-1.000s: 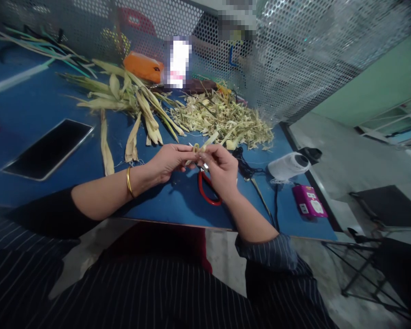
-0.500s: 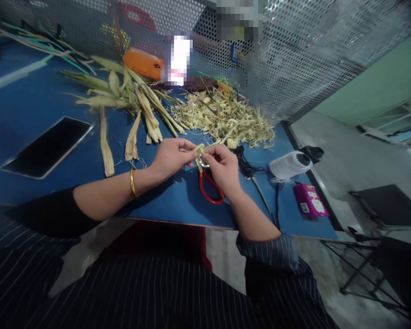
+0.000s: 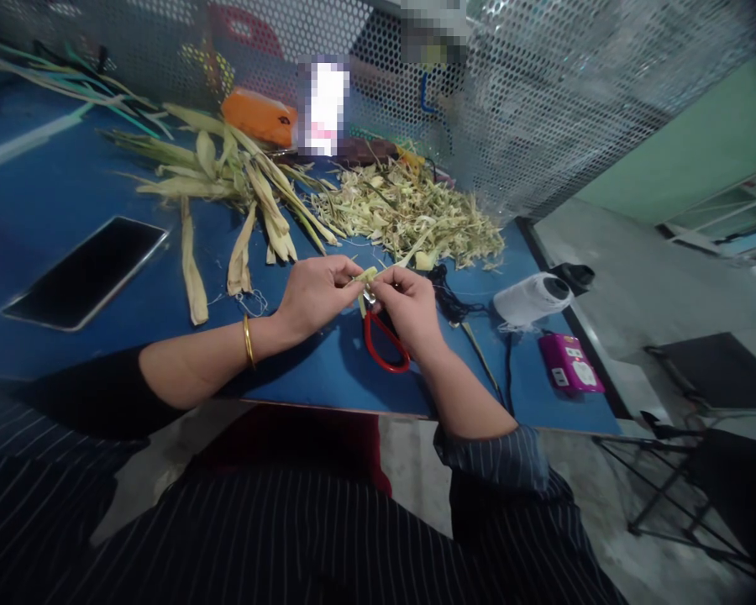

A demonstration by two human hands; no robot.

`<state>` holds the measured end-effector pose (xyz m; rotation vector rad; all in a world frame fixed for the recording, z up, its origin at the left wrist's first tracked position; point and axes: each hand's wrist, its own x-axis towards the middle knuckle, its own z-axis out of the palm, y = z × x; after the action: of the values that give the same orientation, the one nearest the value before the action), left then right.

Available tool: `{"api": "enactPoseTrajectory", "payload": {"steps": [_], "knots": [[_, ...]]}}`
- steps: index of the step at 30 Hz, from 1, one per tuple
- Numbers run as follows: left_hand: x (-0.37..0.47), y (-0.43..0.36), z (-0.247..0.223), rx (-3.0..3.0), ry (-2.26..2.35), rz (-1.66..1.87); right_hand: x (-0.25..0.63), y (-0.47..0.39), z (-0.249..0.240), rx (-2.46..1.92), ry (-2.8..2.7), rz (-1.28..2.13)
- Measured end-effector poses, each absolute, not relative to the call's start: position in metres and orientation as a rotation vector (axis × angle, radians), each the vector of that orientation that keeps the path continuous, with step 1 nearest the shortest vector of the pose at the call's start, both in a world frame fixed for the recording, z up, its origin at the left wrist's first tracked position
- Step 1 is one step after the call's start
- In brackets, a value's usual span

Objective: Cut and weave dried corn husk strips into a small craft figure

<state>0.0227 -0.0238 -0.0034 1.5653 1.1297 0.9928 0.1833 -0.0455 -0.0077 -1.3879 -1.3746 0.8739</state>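
- Pale green strip [image 3: 368, 275], head view (only one): sitting between both hands above the blue table [image 3: 315, 363], looking folded at the fingertips, short end hanging toward the wearer.
- Left hand [image 3: 318, 294] is pinching it from one side, thumb against fingers.
- Right hand [image 3: 409, 307] is pinching from the other side; hands are working close together, fingertips nearly meeting. Exact grip is hiding behind the knuckles, can't tell more.
- Red-handled scissors [image 3: 387, 365] are lying just below the right hand; can't tell if fingers are touching the metal part.
- Beyond the hands: long husk leaves [image 3: 227, 176] are lying ahead of the left, shredded pile [image 3: 416, 214] ahead of the right. Black cord [image 3: 452, 298] and white spool [image 3: 529, 300] are sitting right of the right hand.
- My read: step in hand is shaping the fold; next move is calling for a steady left pinch while the right is tightening it.
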Motion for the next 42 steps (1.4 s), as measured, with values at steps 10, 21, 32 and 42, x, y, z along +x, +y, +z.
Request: {"api": "enactPoseTrajectory", "payload": {"steps": [10, 21, 32, 42], "knots": [[0.025, -0.029, 0.001, 1.713, 1.172, 1.048, 0.177, -0.045, -0.004, -1.284, -1.115, 1.112], [0.023, -0.027, -0.004, 1.76, 1.133, 1.008, 0.175, -0.046, -0.007, -1.247, -1.132, 1.149], [0.021, -0.022, -0.003, 1.779, 1.09, 0.983, 0.182, -0.044, -0.008, -1.179, -1.139, 1.103], [0.02, -0.023, 0.0, 1.941, 1.004, 0.892, 0.188, -0.044, 0.001, -1.267, -1.22, 1.236]]}}
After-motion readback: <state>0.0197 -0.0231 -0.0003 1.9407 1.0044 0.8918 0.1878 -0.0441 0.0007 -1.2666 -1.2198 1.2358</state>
